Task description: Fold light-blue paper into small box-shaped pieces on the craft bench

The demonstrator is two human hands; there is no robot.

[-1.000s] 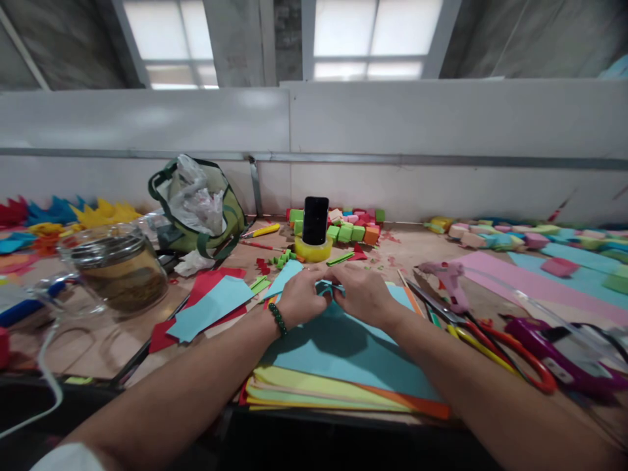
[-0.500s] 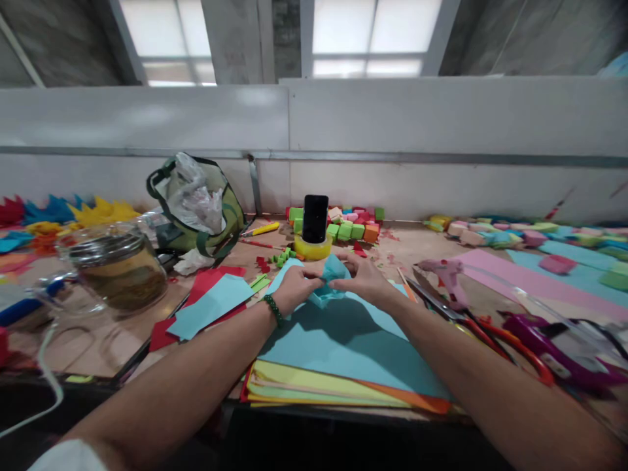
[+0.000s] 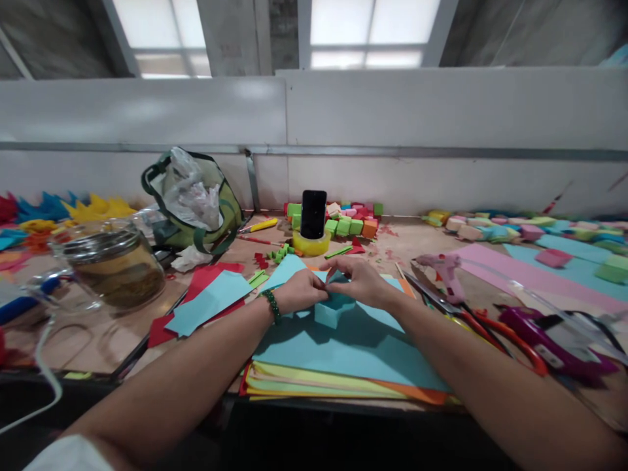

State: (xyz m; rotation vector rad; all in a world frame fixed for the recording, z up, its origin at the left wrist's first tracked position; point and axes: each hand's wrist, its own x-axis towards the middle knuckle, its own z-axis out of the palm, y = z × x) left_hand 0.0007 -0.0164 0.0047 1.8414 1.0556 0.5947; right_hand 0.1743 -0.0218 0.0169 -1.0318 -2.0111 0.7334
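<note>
A small folded light-blue paper box [image 3: 332, 310] sits between my hands, just over the stack of coloured paper. My left hand [image 3: 301, 290], with a green bead bracelet at the wrist, pinches its left side. Fingers of my right hand [image 3: 360, 281] are closed on its far and right side. Part of the box is hidden by my fingers. Beneath lies a large blue paper sheet [image 3: 353, 360], on top of yellow, green and orange sheets [image 3: 324, 386] near the table's front edge.
A phone [image 3: 313, 214] stands in a yellow tape roll [image 3: 311, 244], with paper cubes [image 3: 349, 226] behind. Scissors [image 3: 515, 343], a pink glue gun [image 3: 444, 271] and a purple device [image 3: 549, 347] lie right. Blue and red paper scraps [image 3: 210, 301], a glass jar [image 3: 118, 268] and a bag [image 3: 228, 209] are left.
The blue paper has turned in my hands, and its box-like front face now shows lower down. A green strip now lies right of the tape roll. The view has shifted slightly.
</note>
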